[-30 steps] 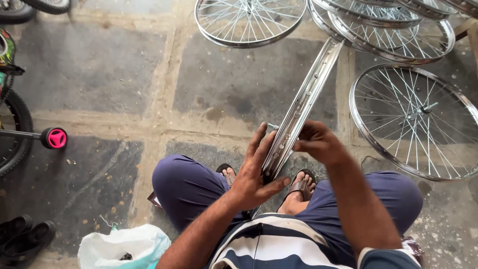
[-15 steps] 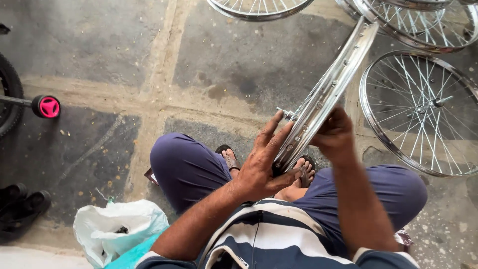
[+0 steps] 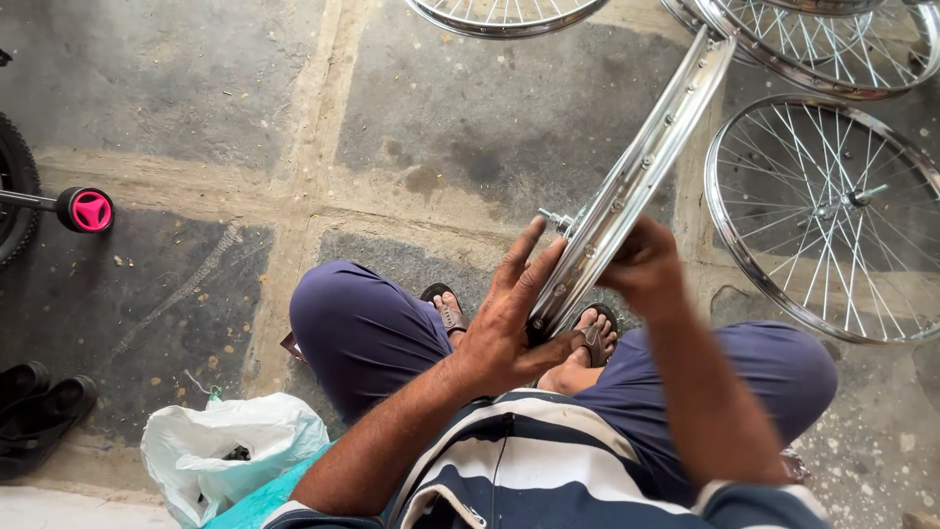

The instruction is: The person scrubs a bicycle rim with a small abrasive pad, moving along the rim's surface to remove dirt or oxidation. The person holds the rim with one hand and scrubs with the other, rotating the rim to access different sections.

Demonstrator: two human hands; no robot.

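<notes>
A person sits low on the stone floor with knees apart and sandals on both feet. A shiny metal wheel rim stands on its edge between the knees. It leans up and away toward the top right. Standing it this way lets the person look along its thin edge and reach both sides at once.

The left hand rests on the near side of the rim. Its fingers are spread out and flat along the metal, and the thumb hooks under the low end, so the rim stays steady. The right hand is curled on the other side of the rim. It looks closed around the edge, but it is a bit blurry, so I cannot tell if it pinches a small part there. A short axle end sticks out just by the left fingertips.

More wheels with thin spokes lie flat on the floor to the right and at the top, close together.

A white plastic bag sits open by the left knee. Something small and dark lies inside, too small to tell what. A teal thing pokes out beside it.

On the far left are a black tyre, a pink round cap on a rod, and black shoes.
</notes>
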